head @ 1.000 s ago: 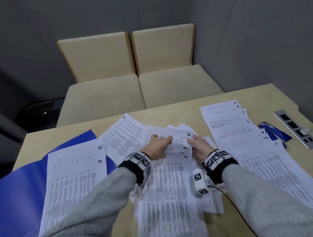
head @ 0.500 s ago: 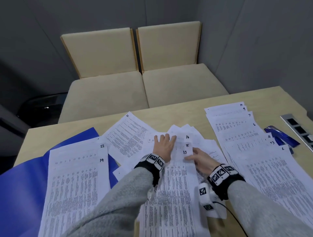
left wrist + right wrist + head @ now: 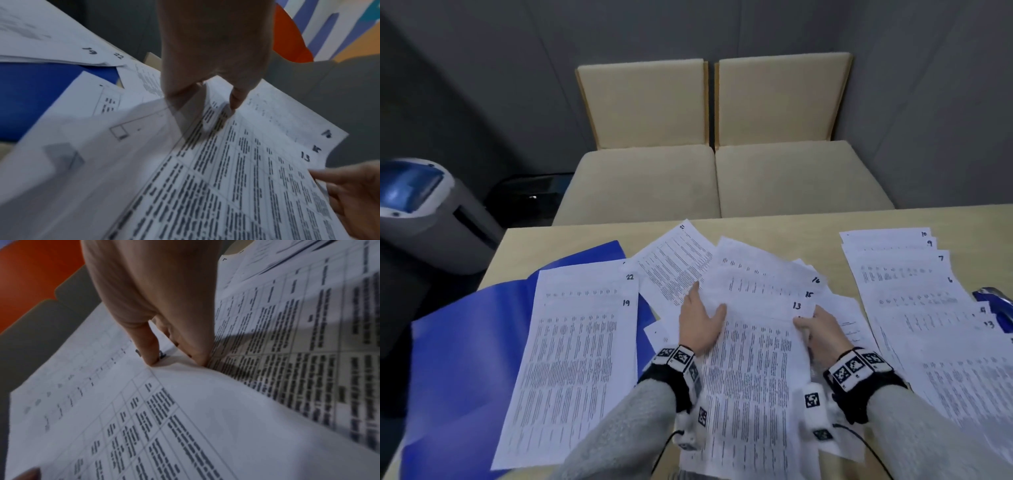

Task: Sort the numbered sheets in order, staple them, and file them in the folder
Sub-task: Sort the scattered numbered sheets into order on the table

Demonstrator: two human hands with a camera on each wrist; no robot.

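In the middle of the table lies a fanned stack of printed sheets [image 3: 753,359] with 13 on top and 15 and 16 showing behind it. My left hand [image 3: 703,308] holds the stack's left edge, thumb on top and some fingers hidden under the paper; the left wrist view shows this hand [image 3: 205,65] with paper running into the fork of the thumb. My right hand [image 3: 811,322] pinches the right edge just below the 13, with the thumb [image 3: 151,353] pressed on top. Under a pile marked 22 and 19 [image 3: 578,342] at the left lies the open blue folder [image 3: 465,342].
Sheet 21 [image 3: 674,263] lies askew behind my left hand. A staggered row of sheets from 10 down to low numbers [image 3: 914,294] covers the right side, with a blue stapler [image 3: 996,305] at its right edge. Two beige chairs [image 3: 722,178] stand beyond the table.
My left hand has slid from lying flat on top of the stack to its left edge. The right hand stays at the right edge. Numbers 13, 15 and 16 now show stepped.
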